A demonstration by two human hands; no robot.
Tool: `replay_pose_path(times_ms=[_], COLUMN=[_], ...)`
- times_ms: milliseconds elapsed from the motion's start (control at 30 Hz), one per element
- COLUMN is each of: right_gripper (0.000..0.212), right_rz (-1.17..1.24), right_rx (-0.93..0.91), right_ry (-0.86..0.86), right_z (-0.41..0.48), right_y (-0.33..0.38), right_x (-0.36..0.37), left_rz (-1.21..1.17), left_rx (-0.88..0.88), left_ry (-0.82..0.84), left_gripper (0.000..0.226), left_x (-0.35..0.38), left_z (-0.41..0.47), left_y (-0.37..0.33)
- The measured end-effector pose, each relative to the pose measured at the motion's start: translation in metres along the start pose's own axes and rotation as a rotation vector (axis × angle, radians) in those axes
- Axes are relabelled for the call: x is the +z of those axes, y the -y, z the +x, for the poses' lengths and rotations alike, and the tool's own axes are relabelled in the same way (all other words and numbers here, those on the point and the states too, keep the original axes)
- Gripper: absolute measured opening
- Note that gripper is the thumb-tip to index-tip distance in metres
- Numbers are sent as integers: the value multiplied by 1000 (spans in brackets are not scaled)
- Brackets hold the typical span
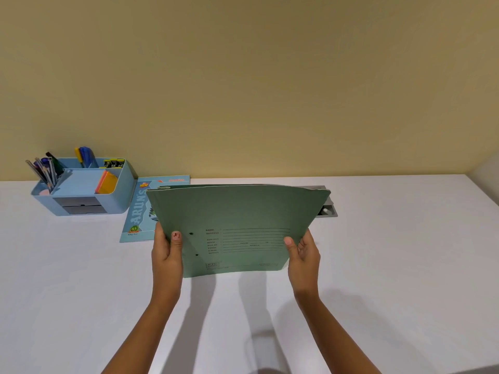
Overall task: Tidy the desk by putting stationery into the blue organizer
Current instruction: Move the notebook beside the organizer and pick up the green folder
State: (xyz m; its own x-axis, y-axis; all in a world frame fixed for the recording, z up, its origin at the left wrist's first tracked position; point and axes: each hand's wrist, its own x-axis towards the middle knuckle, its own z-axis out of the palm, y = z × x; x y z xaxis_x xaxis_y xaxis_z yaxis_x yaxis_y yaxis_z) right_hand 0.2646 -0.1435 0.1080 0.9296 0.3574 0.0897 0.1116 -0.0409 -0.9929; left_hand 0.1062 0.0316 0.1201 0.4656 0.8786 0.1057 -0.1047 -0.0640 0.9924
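Both hands are up off the white tabletop (405, 265) holding a green file folder (237, 211), roughly in the middle of the view. The left grip (166, 255) pinches the folder's left edge and the right grip (303, 255) pinches the right edge. Each has its thumb on the printed front, and the rest of the fingers are tucked behind the card where you can't see them. The folder is tilted with its top leaning away, and its lower edge is clear of the surface. There's a form printed on the front, but the lettering is too blurry to read properly.

The blue organizer (127, 190) sits far left, close to the yellow wall (243, 76). A bunch of pens and pencils (44, 171) stands in its left pocket, and a few blue and yellow pens (85, 156) are in a back one. Orange and yellow sticky notes (106, 182) lean in the front right section. Something black and yellow (114, 163) sits in the back right corner, can't tell what it is. Two grey drawers (79, 205) are on its near face.

Just right of the organizer, a blue notebook (137, 211) lies flat, with its right part hidden behind the folder. A grey slot thing (328, 209) peeks out past the folder's top right corner, mostly covered.
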Motion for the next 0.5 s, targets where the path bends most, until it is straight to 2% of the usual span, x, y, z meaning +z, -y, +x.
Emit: replay_pose_path(times_ms=[233,367,500], right_gripper=[49,44,43], right_rz=[-32,-112,-181], right_rx=[30,90,146], right_ry=[15,54,93], right_z=[-3,-8,-14], right_y=[-22,-48,-74], right_x=[-5,-5,-7], left_rz=[88,163,271], left_rx=[-13,-78,-174], left_ry=[35,67,94], left_gripper=[40,39,51], left_x=[-2,-4,-5], left_z=[-3,-10,-19], left_y=[14,35,54])
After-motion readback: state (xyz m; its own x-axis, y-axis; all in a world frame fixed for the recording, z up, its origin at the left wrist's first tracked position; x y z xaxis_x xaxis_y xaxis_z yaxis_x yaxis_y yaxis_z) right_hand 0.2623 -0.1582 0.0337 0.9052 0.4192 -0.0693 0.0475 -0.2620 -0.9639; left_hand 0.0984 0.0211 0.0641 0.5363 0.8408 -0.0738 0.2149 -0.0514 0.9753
